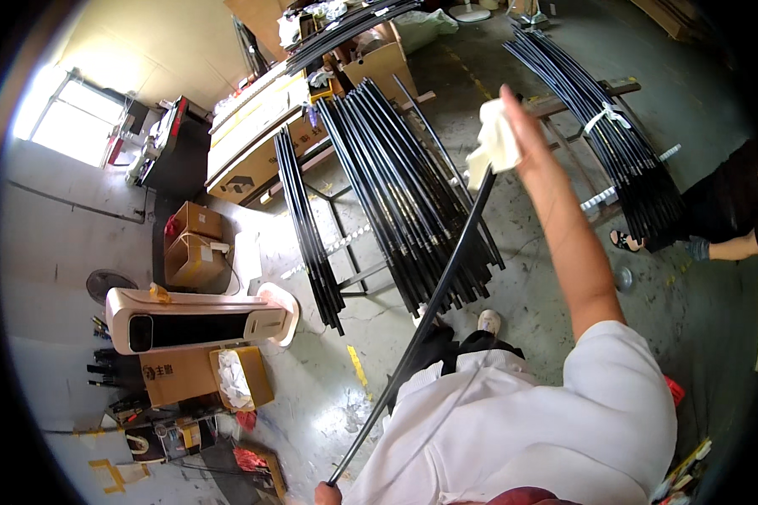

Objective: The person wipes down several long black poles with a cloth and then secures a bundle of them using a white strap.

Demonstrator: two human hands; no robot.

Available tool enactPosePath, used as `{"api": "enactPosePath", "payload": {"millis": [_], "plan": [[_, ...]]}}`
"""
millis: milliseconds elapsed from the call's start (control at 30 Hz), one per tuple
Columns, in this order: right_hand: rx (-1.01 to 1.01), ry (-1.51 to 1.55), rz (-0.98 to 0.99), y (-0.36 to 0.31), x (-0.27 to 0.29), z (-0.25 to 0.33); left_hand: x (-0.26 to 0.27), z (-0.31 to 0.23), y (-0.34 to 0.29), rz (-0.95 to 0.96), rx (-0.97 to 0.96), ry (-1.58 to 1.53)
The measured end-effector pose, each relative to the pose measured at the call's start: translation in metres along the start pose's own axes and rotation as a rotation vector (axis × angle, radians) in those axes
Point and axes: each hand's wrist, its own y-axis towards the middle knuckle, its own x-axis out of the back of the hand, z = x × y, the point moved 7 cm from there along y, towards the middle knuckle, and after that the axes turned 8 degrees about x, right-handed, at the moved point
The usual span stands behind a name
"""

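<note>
A long black tube (434, 307) slants across my body from the lower left up to the upper right. At its low end my left hand (328, 494) is closed round it, mostly cut off by the picture's lower edge. My right arm is stretched out, and my right hand (524, 135) presses a white cloth (493, 141) against the tube's upper part. The fingers under the cloth are partly hidden. Just ahead, a row of similar black tubes (396, 194) lies on a metal rack (364, 273), with a smaller group of tubes (303, 227) to its left.
A tied bundle of black tubes (602, 126) rests on another rack at the right, beside a person's leg (733, 247). Left stands a white upright appliance (202, 324), near cardboard boxes (195, 244) and an open carton (257, 374). Long cartons (265, 156) lie at the back.
</note>
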Motion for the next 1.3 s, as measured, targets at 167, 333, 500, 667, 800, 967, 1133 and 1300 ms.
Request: {"api": "enactPosePath", "payload": {"millis": [167, 333, 500, 667, 800, 967, 1133, 1300], "plan": [[0.092, -0.009, 0.185, 0.009, -0.031, 0.050, -0.025, 0.050, 0.010, 0.055, 0.038, 0.034], [0.173, 0.108, 0.383, 0.012, -0.054, 0.061, -0.028, 0.009, 0.022, 0.303, -0.207, 0.158], [0.117, 0.136, 0.441, -0.041, -0.121, 0.056, 0.018, -0.122, 0.006, 0.180, -0.420, 0.196], [0.068, 0.057, 0.250, -0.064, -0.149, 0.036, 0.084, -0.263, -0.039, 0.071, -0.554, -0.038], [0.056, -0.266, 0.163, -0.096, -0.154, -0.008, 0.151, -0.358, -0.087, 0.003, -0.725, -0.294], [0.122, -0.322, 0.335, -0.166, -0.129, -0.146, 0.253, -0.436, -0.157, 0.092, -0.825, -0.547], [-0.099, -0.492, 0.364, -0.209, -0.079, -0.224, 0.264, -0.452, -0.198, 0.297, -1.059, -0.747], [-0.356, -0.398, 0.455, -0.212, -0.093, -0.193, 0.281, -0.444, -0.193, 0.403, -1.407, -0.938]]}}
